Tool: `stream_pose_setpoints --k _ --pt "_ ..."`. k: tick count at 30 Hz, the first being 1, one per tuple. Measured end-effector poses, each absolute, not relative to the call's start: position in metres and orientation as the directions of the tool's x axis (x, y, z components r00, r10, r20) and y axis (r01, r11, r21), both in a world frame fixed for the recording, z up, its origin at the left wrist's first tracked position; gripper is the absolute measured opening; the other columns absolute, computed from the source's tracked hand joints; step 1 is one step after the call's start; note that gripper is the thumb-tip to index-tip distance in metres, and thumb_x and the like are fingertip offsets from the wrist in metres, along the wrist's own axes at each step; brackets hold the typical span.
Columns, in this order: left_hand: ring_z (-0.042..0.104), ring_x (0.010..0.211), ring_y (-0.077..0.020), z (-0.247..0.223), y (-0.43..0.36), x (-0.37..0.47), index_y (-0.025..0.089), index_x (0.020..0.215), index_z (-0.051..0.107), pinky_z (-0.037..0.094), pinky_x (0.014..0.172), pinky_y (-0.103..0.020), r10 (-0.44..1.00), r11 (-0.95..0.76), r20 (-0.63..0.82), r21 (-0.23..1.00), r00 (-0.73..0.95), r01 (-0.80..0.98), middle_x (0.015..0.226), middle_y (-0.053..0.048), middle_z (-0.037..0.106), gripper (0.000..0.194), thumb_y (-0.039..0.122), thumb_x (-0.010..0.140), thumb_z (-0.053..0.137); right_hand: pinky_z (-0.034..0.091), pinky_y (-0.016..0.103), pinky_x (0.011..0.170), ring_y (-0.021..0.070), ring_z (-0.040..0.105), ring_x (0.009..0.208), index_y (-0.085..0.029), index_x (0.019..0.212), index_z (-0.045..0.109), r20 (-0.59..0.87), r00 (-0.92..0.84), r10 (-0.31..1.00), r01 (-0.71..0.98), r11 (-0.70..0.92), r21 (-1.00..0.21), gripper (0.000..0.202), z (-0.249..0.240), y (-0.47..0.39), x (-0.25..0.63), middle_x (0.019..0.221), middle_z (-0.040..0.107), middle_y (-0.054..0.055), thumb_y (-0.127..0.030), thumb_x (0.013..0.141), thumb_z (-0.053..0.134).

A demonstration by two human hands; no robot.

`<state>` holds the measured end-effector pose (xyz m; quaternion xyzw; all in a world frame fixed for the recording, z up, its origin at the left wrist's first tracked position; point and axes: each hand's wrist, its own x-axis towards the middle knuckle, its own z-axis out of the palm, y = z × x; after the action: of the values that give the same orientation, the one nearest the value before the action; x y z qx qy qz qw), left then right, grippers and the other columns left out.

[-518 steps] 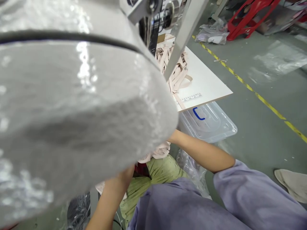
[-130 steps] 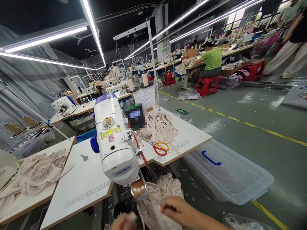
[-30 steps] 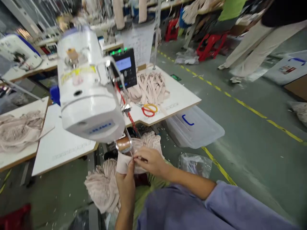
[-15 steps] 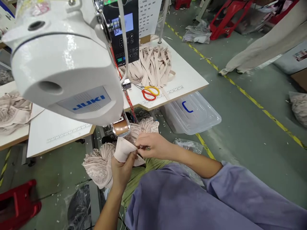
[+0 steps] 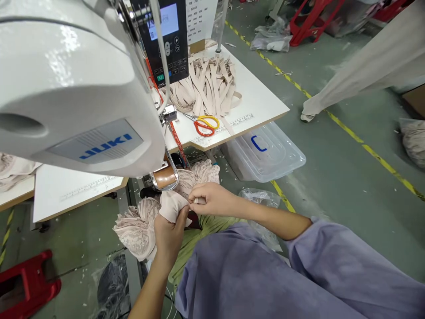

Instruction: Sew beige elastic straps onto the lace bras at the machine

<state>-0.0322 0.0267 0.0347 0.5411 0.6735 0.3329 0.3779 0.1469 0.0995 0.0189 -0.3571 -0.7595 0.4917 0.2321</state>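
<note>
We have the pale cloth [image 5: 171, 206] between our two hands, off the bench [image 5: 265, 105], below its front edge and just under the tan roller [image 5: 165, 178] of the sewing machine [image 5: 83, 97]; we cannot tell whether cloth and roller touch. Our left hand [image 5: 168, 232] pinches the cloth between thumb and fingers, and our right hand [image 5: 212, 199] has its fingertips closed on the same edge.

We judge this piece to be mid-handling: it is gripped but not laid aside. Lace pieces sit gathered in a left heap [image 5: 135, 231] and a rear heap [image 5: 205, 172]; which of them are finished we cannot tell. Plenty of strips [image 5: 212, 84] remain piled toward the bench's back edge.

The cloth looks smooth, thin and soft, folding into a rounded flap. The lace is ruffled and openwork, bunched into plump bundles. The strips are flat, matte ribbons, looped and crossed, one trailing to the front edge. Near that edge lie scissors [image 5: 196, 118] with red and yellow loop handles. Under the front corner stands a clear plastic box [image 5: 277, 153] with a blue handle.
</note>
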Motion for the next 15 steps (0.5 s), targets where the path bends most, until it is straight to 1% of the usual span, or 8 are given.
stream_pose_setpoints --k 2,4,6,9,11,13,15 --pt "0.053 0.057 -0.0123 0.035 0.030 -0.034 0.016 0.080 0.066 0.041 0.055 -0.022 0.987 0.162 -0.136 0.859 -0.088 0.485 0.062 0.002 0.060 0.024 0.036 0.091 0.059 0.041 0.024 0.070 0.0125 0.059 0.076 -0.018 0.087 0.072 -0.060 -0.673 0.737 0.280 0.179 -0.943 0.013 0.021 0.104 0.152 0.085 0.069 0.001 -0.023 0.083 0.061" --pt "0.051 0.059 -0.0120 0.036 0.034 -0.036 0.017 0.080 0.064 0.041 0.057 -0.022 0.987 0.154 -0.157 0.861 -0.035 0.485 0.062 0.003 0.057 0.025 0.036 0.093 0.056 0.042 0.024 0.071 0.0126 0.060 0.077 -0.019 0.094 0.072 -0.127 -0.683 0.719 0.257 0.074 -0.963 0.018 0.024 0.109 0.158 0.089 0.070 0.001 -0.022 0.087 0.056" --pt "0.054 0.066 -0.0133 0.039 0.038 -0.037 0.016 0.083 0.064 0.043 0.063 -0.023 0.985 0.142 -0.174 0.861 0.020 0.487 0.068 0.001 0.059 0.024 0.036 0.094 0.055 0.040 0.024 0.067 0.0113 0.057 0.070 -0.019 0.100 0.067 -0.165 -0.648 0.743 0.286 0.037 -0.957 0.018 0.028 0.110 0.163 0.087 0.068 0.000 -0.022 0.088 0.055" --pt "0.060 0.079 -0.0164 0.045 0.041 -0.037 0.015 0.096 0.067 0.046 0.073 -0.026 0.979 0.127 -0.186 0.874 0.084 0.469 0.084 -0.002 0.066 0.023 0.035 0.094 0.054 0.035 0.023 0.063 0.0088 0.045 0.058 -0.020 0.107 0.055 -0.141 -0.626 0.767 0.366 0.129 -0.922 0.021 0.036 0.109 0.167 0.082 0.063 -0.004 -0.022 0.086 0.057" --pt "0.062 0.086 -0.0179 0.048 0.041 -0.035 0.016 0.106 0.067 0.047 0.077 -0.027 0.975 0.126 -0.195 0.879 0.104 0.461 0.091 -0.004 0.068 0.025 0.035 0.095 0.054 0.033 0.023 0.062 0.0087 0.042 0.056 -0.021 0.105 0.050 -0.111 -0.657 0.746 0.386 0.207 -0.899 0.021 0.040 0.107 0.168 0.077 0.058 -0.006 -0.019 0.086 0.056" --pt "0.062 0.085 -0.0182 0.050 0.040 -0.034 0.016 0.109 0.067 0.047 0.076 -0.026 0.973 0.123 -0.200 0.874 0.117 0.471 0.089 -0.003 0.068 0.027 0.035 0.095 0.054 0.031 0.024 0.062 0.0095 0.043 0.058 -0.021 0.103 0.048 -0.086 -0.688 0.720 0.392 0.269 -0.879 0.019 0.041 0.106 0.168 0.073 0.054 -0.006 -0.016 0.085 0.054" --pt "0.062 0.079 -0.0171 0.051 0.039 -0.033 0.016 0.105 0.068 0.046 0.071 -0.025 0.971 0.111 -0.199 0.863 0.130 0.493 0.084 -0.002 0.067 0.025 0.034 0.094 0.055 0.029 0.024 0.060 0.0101 0.043 0.058 -0.021 0.102 0.048 -0.065 -0.707 0.704 0.393 0.314 -0.864 0.020 0.042 0.105 0.168 0.071 0.052 -0.007 -0.013 0.084 0.053"
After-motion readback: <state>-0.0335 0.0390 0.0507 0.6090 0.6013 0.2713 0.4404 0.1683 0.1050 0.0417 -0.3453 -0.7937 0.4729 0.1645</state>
